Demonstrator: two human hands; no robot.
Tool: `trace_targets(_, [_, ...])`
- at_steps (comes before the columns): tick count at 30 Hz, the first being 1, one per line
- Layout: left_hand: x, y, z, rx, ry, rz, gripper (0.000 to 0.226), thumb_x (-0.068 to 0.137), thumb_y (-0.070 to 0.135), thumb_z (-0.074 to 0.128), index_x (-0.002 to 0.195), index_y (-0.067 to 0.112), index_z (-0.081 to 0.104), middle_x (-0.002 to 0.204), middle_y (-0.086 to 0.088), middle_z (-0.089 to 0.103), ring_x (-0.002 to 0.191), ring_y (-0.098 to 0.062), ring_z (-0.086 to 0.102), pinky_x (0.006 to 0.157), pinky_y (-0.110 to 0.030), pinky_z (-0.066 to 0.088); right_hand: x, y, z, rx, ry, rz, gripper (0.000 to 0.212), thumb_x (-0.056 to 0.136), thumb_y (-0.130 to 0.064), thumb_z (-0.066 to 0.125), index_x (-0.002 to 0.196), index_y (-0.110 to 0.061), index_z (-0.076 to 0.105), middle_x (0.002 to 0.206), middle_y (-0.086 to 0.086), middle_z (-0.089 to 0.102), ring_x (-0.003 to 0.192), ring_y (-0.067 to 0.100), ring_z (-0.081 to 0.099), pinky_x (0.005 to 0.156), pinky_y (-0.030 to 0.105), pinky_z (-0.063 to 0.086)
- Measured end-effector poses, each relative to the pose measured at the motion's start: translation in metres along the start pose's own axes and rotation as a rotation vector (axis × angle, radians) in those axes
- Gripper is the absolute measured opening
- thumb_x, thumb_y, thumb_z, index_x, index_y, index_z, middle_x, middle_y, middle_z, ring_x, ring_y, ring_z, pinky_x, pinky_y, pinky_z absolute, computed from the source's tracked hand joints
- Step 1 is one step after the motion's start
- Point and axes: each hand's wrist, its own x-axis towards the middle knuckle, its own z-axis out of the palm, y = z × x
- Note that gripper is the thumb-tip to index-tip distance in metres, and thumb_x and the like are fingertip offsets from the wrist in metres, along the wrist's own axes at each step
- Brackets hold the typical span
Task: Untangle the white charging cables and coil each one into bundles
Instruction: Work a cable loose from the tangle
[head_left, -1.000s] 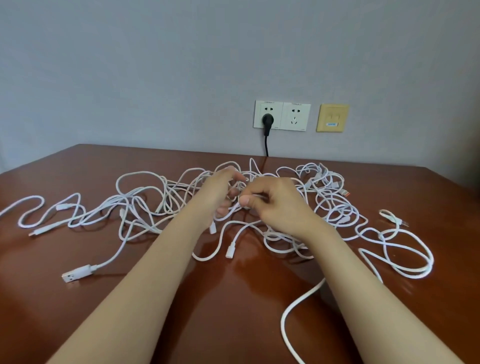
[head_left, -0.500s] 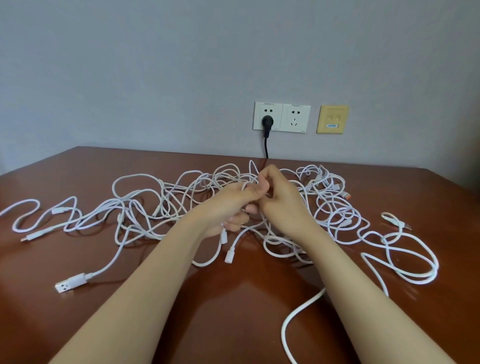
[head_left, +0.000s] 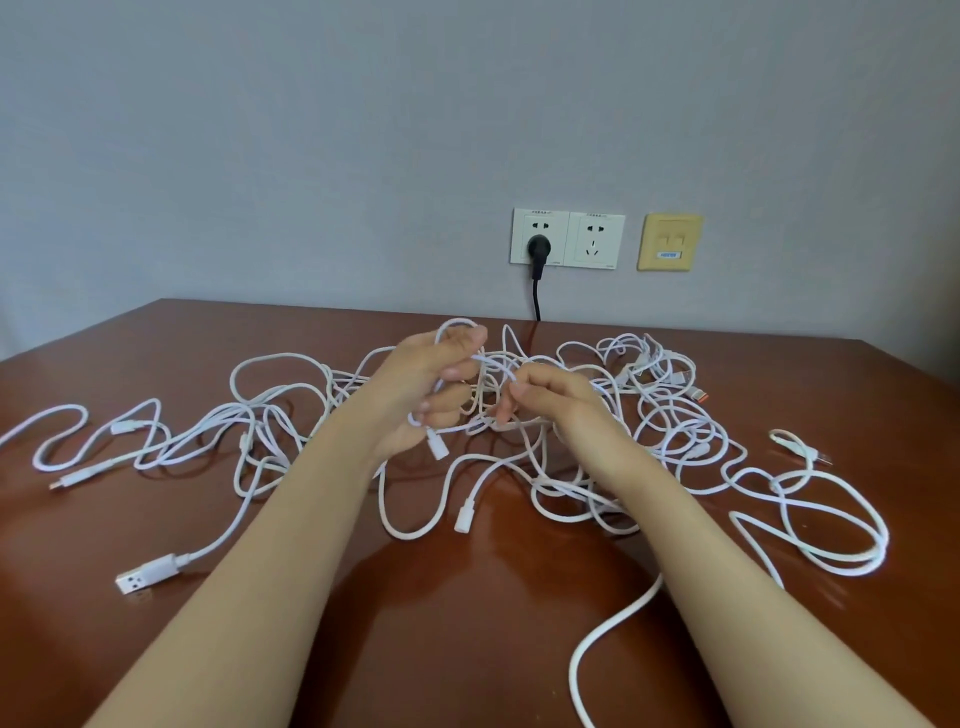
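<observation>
The white cables (head_left: 280, 410) sprawl in one tangle across the table (head_left: 467, 639), from a USB plug (head_left: 148, 571) lying loose at the near left to wide slack loops at the far right. None is coiled yet, so the job looks barely begun. The left hand (head_left: 426, 389) is raised just above the middle of the heap, fingers curled round a loop that arches over the top of the fist. A short tail ending in a small connector (head_left: 438, 447) hangs from under the palm. From that fist a strand (head_left: 488, 362) runs roughly sideways to the right hand (head_left: 550, 402), close beside it at about the same height. Its fingers are curled, and thumb and forefinger appear to pinch the strand. The densest knotting lies beyond and to the right of the right hand, while the free end sits at the left. So the left hand is likely the one to feed the tail back through, with the right steadying the strand.
</observation>
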Motion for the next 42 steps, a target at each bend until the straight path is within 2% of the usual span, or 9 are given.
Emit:
trace_targets(3, [0.001,-0.004,0.001,0.226,-0.009,0.023,0.025,0.092,0.022,0.055,0.073,0.013,0.041,0.046,0.007,0.032,0.029,-0.004,0.018,0.034,-0.011,0.011,0.000,-0.002,-0.001,0.038,0.100,-0.067,0.036,0.097,-0.004,0.041,0.064,-0.009,0.056,0.063,0.003,0.056,0.070,0.012,0.061,0.074,0.014,0.045])
trace_targets(7, [0.002,-0.014,0.009,0.508,-0.121,-0.033,0.015,0.093,0.023,0.055,0.079,0.017,0.055,0.047,0.003,0.032,0.032,-0.006,0.018,0.037,-0.012,0.012,0.001,-0.008,0.000,0.088,0.250,-0.111,0.027,0.096,-0.005,0.046,0.075,-0.014,0.062,0.044,-0.011,0.049,0.045,-0.002,0.044,0.051,0.010,0.038])
trace_targets(11, [0.001,-0.016,0.011,0.480,-0.089,-0.009,0.035,0.100,0.025,0.041,0.067,0.011,0.043,0.041,0.006,0.031,0.030,-0.005,0.018,0.036,-0.014,0.012,0.005,-0.014,0.002,0.189,0.343,-0.090,0.007,0.092,-0.005,0.053,0.093,-0.011,0.053,0.039,-0.007,0.047,0.038,0.004,0.043,0.045,0.014,0.038])
trace_targets(17, [0.005,-0.020,0.014,0.354,0.006,0.047,0.027,0.101,0.024,0.035,0.086,0.012,0.053,0.042,0.008,0.035,0.027,-0.004,0.023,0.033,-0.014,0.018,0.007,-0.007,0.003,0.100,0.374,-0.009,0.014,0.092,-0.009,0.055,0.085,-0.019,0.048,0.038,-0.005,0.043,0.036,0.008,0.036,0.038,0.019,0.032])
trace_targets(28, [0.006,-0.028,0.029,0.527,0.035,0.159,0.029,0.102,0.017,0.035,0.075,0.015,0.048,0.031,0.008,0.036,0.026,-0.001,0.027,0.034,-0.013,0.024,0.006,-0.007,0.004,0.117,0.391,0.065,0.011,0.094,-0.012,0.052,0.087,-0.012,0.044,0.042,0.002,0.046,0.028,0.008,0.033,0.034,0.017,0.027])
trace_targets(32, [0.000,-0.025,0.042,0.281,0.148,0.257,0.026,0.101,0.026,0.035,0.085,0.020,0.056,0.030,0.007,0.037,0.026,-0.001,0.034,0.035,-0.010,0.029,0.006,-0.016,0.005,0.308,0.302,0.236,0.033,0.091,-0.039,0.055,0.095,-0.006,0.050,0.048,0.006,0.052,0.035,0.010,0.043,0.036,0.017,0.030])
trace_targets(36, [0.001,-0.024,0.041,0.009,0.204,0.232,0.034,0.100,0.034,0.033,0.079,0.013,0.050,0.036,0.006,0.027,0.025,-0.008,0.032,0.035,-0.016,0.028,0.006,-0.018,0.014,0.216,0.234,0.230,0.042,0.089,-0.050,0.049,0.097,-0.010,0.053,0.052,0.005,0.055,0.047,0.014,0.052,0.043,0.020,0.035])
trace_targets(39, [0.004,-0.018,0.030,-0.156,0.247,0.204,0.039,0.101,0.035,0.030,0.077,0.013,0.051,0.039,0.006,0.026,0.025,-0.005,0.022,0.032,-0.012,0.019,0.002,-0.019,0.015,0.156,0.147,0.144,0.018,0.093,-0.030,0.052,0.096,-0.012,0.051,0.053,0.003,0.054,0.047,0.009,0.054,0.046,0.012,0.036])
trace_targets(42, [0.008,-0.019,0.021,0.108,0.322,0.238,0.041,0.102,0.035,0.030,0.073,0.015,0.050,0.035,0.010,0.033,0.029,-0.003,0.026,0.033,-0.015,0.019,0.001,-0.016,0.015,-0.057,0.086,0.102,0.010,0.092,-0.012,0.052,0.083,-0.016,0.051,0.055,0.003,0.057,0.041,0.000,0.048,0.051,0.015,0.035])
